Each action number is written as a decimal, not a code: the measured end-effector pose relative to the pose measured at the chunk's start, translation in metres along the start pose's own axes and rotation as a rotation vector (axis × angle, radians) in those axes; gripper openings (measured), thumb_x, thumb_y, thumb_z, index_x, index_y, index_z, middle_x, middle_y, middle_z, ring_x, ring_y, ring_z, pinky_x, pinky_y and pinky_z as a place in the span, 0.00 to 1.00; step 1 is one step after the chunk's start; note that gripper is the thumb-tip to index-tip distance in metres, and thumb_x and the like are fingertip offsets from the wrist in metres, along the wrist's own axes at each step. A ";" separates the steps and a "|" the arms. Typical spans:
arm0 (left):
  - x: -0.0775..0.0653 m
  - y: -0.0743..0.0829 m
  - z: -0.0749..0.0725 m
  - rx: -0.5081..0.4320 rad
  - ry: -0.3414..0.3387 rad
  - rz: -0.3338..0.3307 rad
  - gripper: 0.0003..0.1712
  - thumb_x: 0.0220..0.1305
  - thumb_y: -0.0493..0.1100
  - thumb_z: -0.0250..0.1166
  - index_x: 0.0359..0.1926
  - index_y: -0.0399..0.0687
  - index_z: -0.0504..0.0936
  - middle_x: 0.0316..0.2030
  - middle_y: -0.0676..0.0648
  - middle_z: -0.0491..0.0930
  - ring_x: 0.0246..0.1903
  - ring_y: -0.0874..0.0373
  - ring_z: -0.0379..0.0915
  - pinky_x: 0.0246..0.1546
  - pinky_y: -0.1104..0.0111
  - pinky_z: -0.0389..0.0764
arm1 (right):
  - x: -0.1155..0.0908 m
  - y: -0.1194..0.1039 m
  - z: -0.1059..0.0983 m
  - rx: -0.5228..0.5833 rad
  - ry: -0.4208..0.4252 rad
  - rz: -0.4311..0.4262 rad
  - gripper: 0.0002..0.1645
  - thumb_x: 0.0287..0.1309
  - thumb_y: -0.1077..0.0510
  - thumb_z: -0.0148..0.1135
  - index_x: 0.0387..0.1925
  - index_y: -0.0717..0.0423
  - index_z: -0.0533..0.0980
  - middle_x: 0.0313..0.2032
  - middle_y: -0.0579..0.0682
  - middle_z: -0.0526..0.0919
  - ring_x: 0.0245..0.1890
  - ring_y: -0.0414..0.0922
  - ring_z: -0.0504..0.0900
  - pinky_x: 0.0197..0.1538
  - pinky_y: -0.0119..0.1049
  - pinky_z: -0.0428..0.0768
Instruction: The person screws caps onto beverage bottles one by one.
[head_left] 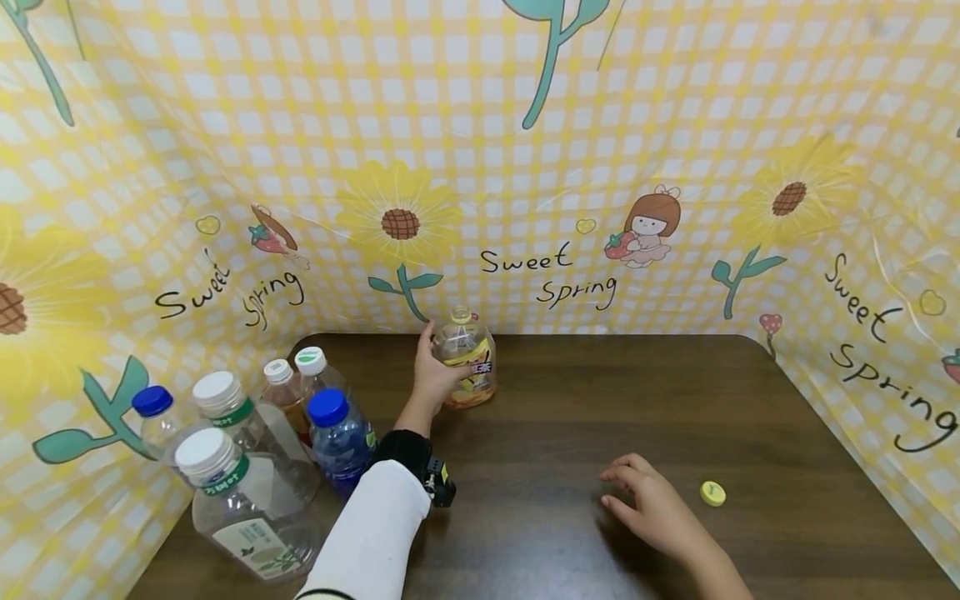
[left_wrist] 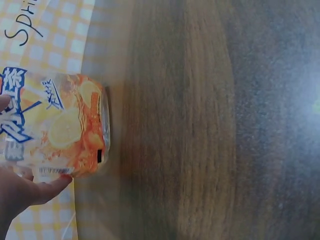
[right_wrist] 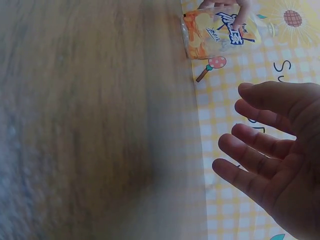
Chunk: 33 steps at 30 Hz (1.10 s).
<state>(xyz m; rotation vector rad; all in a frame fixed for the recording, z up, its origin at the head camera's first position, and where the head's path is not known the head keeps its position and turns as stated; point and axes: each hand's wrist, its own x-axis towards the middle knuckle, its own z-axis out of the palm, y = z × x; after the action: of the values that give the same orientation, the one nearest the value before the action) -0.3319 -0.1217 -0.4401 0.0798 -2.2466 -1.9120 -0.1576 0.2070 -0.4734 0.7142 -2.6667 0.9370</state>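
Note:
At the far edge of the table, my left hand (head_left: pixel 437 377) grips a clear plastic drink bottle (head_left: pixel 481 387) around its body, thumb across the front. The bottle stands upright with a bare, capless neck. Its wrap label (left_wrist: pixel 65 127) is orange and yellow with lemon slices in the left wrist view. Toward the right front, my right hand (head_left: pixel 651 504) hovers over the table with loosely bent fingers apart and nothing in them. A small yellow bottle cap (head_left: pixel 712 493) lies on the wood just right of that hand.
Several capped plastic bottles cluster on the left, including a large white-capped bottle (head_left: pixel 251 521) in front and a blue bottle (head_left: pixel 341 446) beside my left forearm. A yellow checked cloth (head_left: pixel 525 183) hangs behind the dark wooden table (head_left: pixel 585 400) and along its sides.

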 end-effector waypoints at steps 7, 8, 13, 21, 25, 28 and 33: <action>-0.004 -0.001 0.001 0.024 0.008 0.037 0.54 0.45 0.28 0.76 0.72 0.48 0.61 0.61 0.37 0.66 0.62 0.42 0.63 0.59 0.49 0.70 | -0.002 0.001 0.001 0.003 0.013 -0.012 0.14 0.50 0.65 0.72 0.41 0.59 0.81 0.44 0.47 0.76 0.37 0.43 0.76 0.38 0.35 0.79; -0.005 -0.001 0.001 0.025 0.006 0.039 0.53 0.45 0.28 0.76 0.72 0.48 0.62 0.61 0.37 0.67 0.61 0.42 0.63 0.59 0.49 0.71 | -0.002 0.002 0.001 0.003 0.019 -0.020 0.14 0.49 0.65 0.72 0.40 0.60 0.81 0.43 0.47 0.76 0.36 0.43 0.76 0.37 0.35 0.78; -0.009 -0.002 0.004 0.043 0.015 0.047 0.52 0.46 0.31 0.78 0.72 0.51 0.63 0.60 0.39 0.68 0.60 0.44 0.64 0.59 0.51 0.71 | -0.002 0.003 0.003 0.006 0.050 -0.049 0.14 0.48 0.66 0.73 0.39 0.60 0.81 0.42 0.46 0.76 0.35 0.41 0.76 0.36 0.34 0.78; -0.020 -0.001 0.009 0.033 0.022 0.114 0.52 0.44 0.32 0.79 0.71 0.50 0.65 0.64 0.41 0.68 0.60 0.45 0.65 0.58 0.52 0.72 | -0.003 0.004 0.004 0.006 0.082 -0.069 0.15 0.45 0.66 0.74 0.38 0.59 0.81 0.42 0.46 0.77 0.34 0.39 0.75 0.36 0.34 0.77; -0.025 0.004 0.011 0.048 0.011 0.140 0.52 0.43 0.32 0.79 0.71 0.49 0.65 0.62 0.41 0.70 0.59 0.45 0.66 0.60 0.53 0.70 | -0.003 0.005 0.004 0.014 0.076 -0.067 0.15 0.46 0.66 0.74 0.39 0.59 0.81 0.42 0.45 0.77 0.34 0.40 0.75 0.36 0.34 0.77; -0.029 0.006 0.012 0.065 0.000 0.151 0.52 0.44 0.32 0.79 0.71 0.50 0.65 0.63 0.43 0.70 0.60 0.45 0.66 0.61 0.53 0.69 | -0.004 0.005 0.003 0.016 0.066 -0.063 0.14 0.47 0.65 0.74 0.39 0.58 0.81 0.43 0.46 0.77 0.34 0.41 0.76 0.36 0.34 0.78; -0.033 0.006 0.013 0.082 -0.011 0.155 0.52 0.43 0.34 0.80 0.71 0.51 0.66 0.65 0.44 0.68 0.62 0.45 0.65 0.62 0.53 0.68 | -0.004 0.006 0.002 0.012 0.053 -0.065 0.14 0.49 0.65 0.73 0.39 0.59 0.81 0.43 0.48 0.77 0.34 0.43 0.77 0.37 0.36 0.79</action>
<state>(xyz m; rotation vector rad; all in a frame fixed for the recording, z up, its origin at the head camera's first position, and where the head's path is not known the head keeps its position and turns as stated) -0.3010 -0.1028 -0.4402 -0.0910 -2.2653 -1.7457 -0.1571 0.2113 -0.4801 0.7624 -2.5783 0.9428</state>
